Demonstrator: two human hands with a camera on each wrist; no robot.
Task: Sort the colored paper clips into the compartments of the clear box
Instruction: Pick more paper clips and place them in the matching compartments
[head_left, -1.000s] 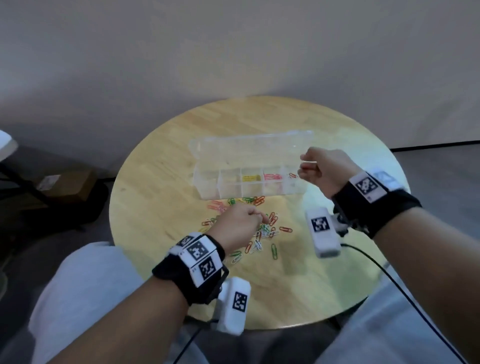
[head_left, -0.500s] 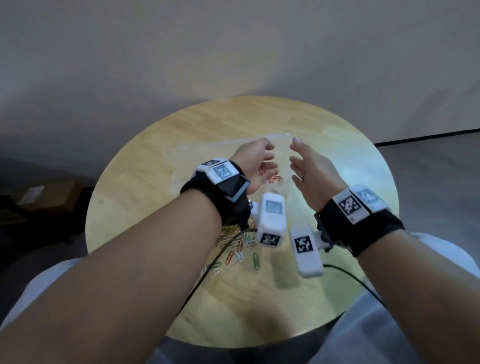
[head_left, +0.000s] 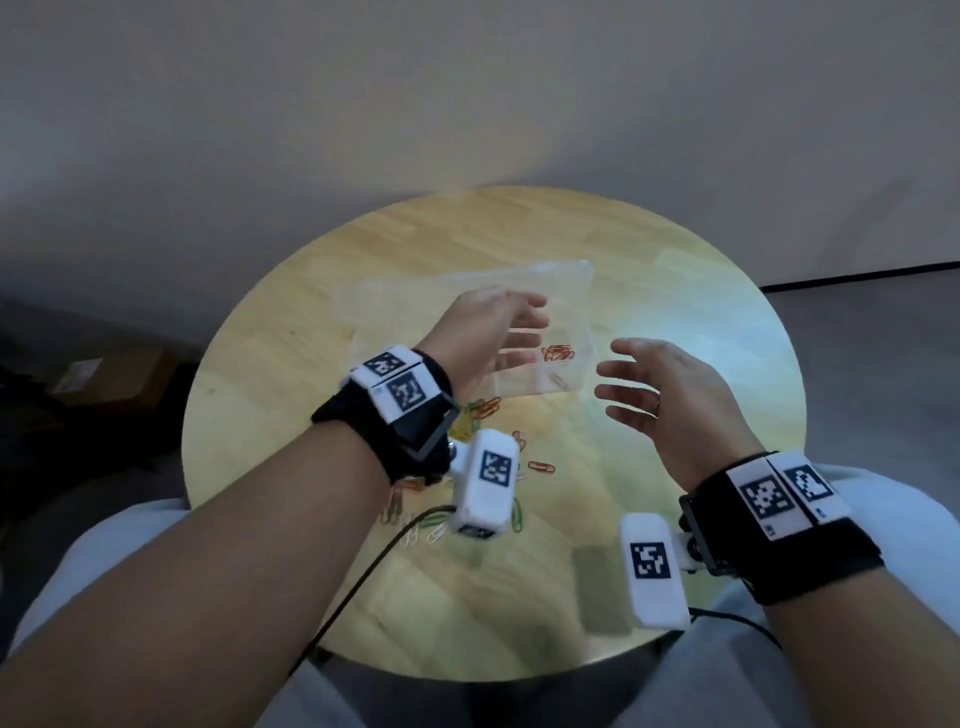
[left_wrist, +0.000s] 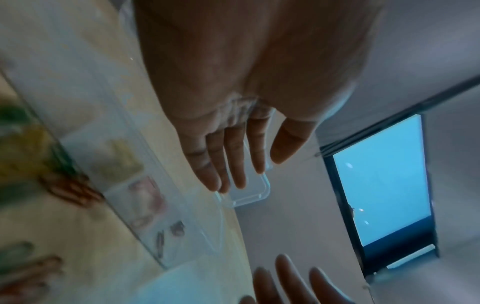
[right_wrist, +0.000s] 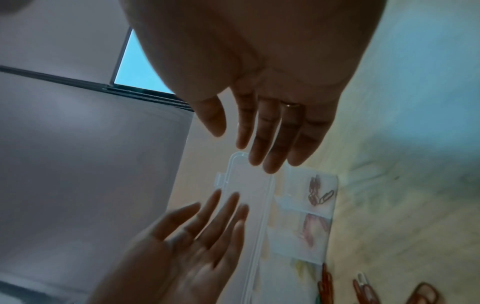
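Note:
A clear compartment box (head_left: 550, 387) stands with its lid (head_left: 519, 271) open on the round wooden table (head_left: 311, 338). Orange-red clips (head_left: 558, 353) lie in its right-end compartment. My left hand (head_left: 519, 332) hovers over the box, fingers straight, holding nothing. Just right of the box, my right hand (head_left: 623, 379) is open and empty too. Loose coloured paper clips (head_left: 483, 410) are scattered in front of the box. In the left wrist view, straight fingers (left_wrist: 233, 164) reach over the lid (left_wrist: 249, 195). The right wrist view shows both palms facing above the lid (right_wrist: 246, 195).
A cardboard carton (head_left: 104, 374) sits on the floor left of the table. A black cable (head_left: 363, 571) runs from my left wrist across the table's near edge. More clips (head_left: 540, 467) lie mid-table. My lap is below the near edge.
My left hand left the loose pile and rose over the box. The right hand let go at the box's right end. Both hands now have straight, empty fingers.

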